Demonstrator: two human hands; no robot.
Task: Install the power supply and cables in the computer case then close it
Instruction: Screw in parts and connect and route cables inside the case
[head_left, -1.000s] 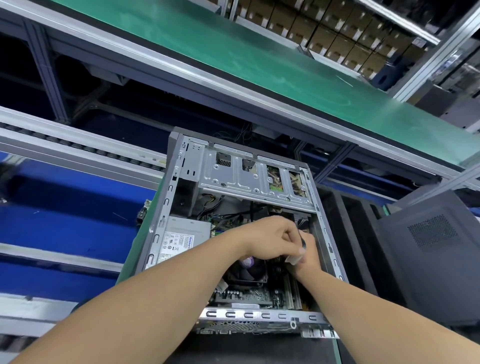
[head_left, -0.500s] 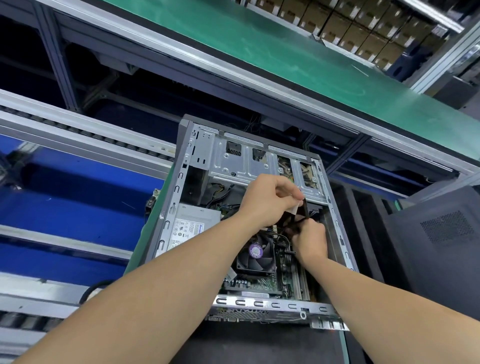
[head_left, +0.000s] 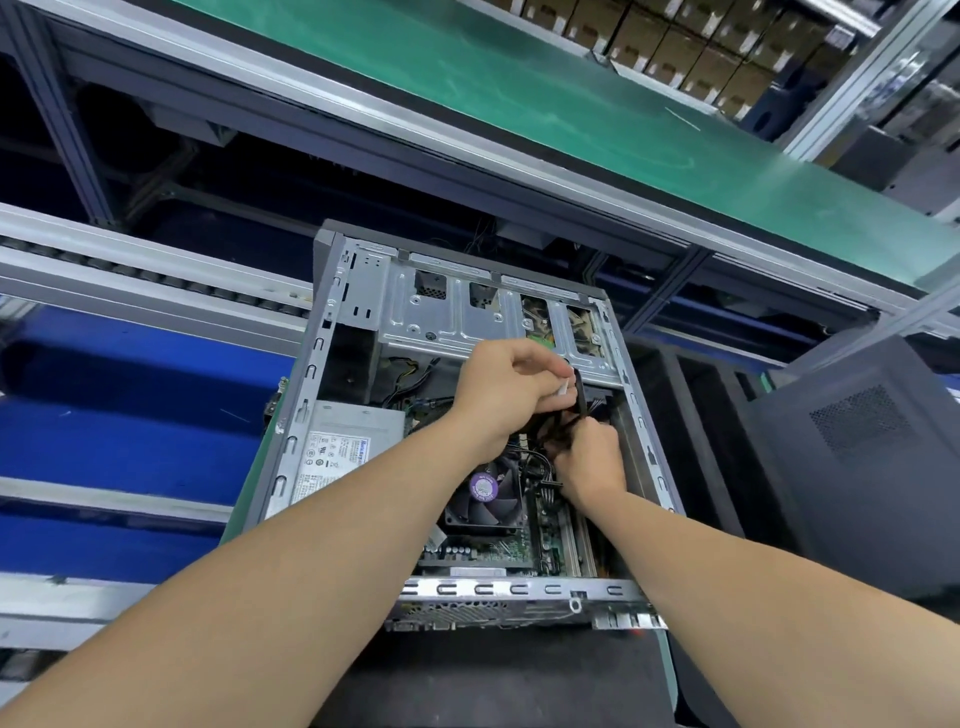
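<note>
In the open case (head_left: 307, 395), a cable end (head_left: 580, 396) is pinched by the left hand (head_left: 501, 397) and the bundle (head_left: 557, 432) below is gripped by the right hand (head_left: 589, 460), likely steadied for routing. The power supply (head_left: 345, 447) is seated left.

Open grey metal computer case (head_left: 519, 590) at centre, interior facing up. Silver power supply box with white label (head_left: 343, 441) inside, at 9 o'clock side. Left hand (head_left: 506, 395) pinches black connector (head_left: 580, 392) just before silver drive cage (head_left: 447, 322), at 12 o'clock side. Right hand (head_left: 589, 457), at 5 o'clock from left hand, grips black cable bundle (head_left: 563, 431). Black cooler fan with purple sticker (head_left: 485, 499) at 6 o'clock from left hand. Green conveyor belt (head_left: 519, 93) at 12 o'clock of view; dark grey closed tower (head_left: 857, 467) at 3 o'clock.
</note>
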